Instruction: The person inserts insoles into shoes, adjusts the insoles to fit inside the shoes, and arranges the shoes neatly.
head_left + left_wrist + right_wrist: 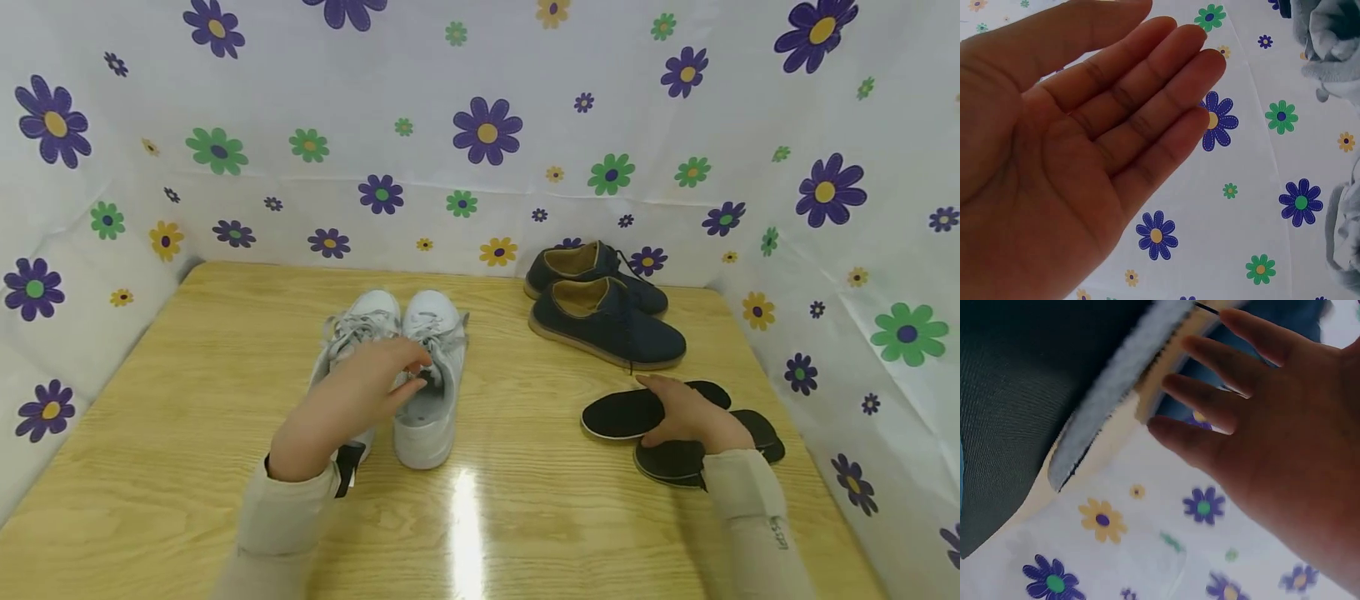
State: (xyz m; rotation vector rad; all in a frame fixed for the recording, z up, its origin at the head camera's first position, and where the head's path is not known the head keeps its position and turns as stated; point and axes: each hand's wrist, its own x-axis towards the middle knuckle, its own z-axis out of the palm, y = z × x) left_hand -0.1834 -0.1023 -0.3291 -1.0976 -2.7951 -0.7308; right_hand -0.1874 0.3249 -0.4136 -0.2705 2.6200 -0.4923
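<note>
In the head view my left hand [375, 379] hovers over a pair of white lace-up sneakers, the left sneaker [375, 308] partly hidden behind it and the right sneaker [427, 433] beside it. The left wrist view shows that palm bare, its fingers [1141, 106] nearly straight. My right hand [686, 412] is over two black, flat, insole-like pieces with pale edges. One piece [618, 414] lies partly under the hand, the other [667, 462] nearer me. In the right wrist view the fingers [1210, 400] are extended and spread beside a pale, blurred edge; contact is unclear.
A pair of dark navy lace-up shoes [600, 329] with tan soles stands at the back right of the wooden table [510, 517]. White flower-patterned cloth [420, 92] hangs behind and along both sides.
</note>
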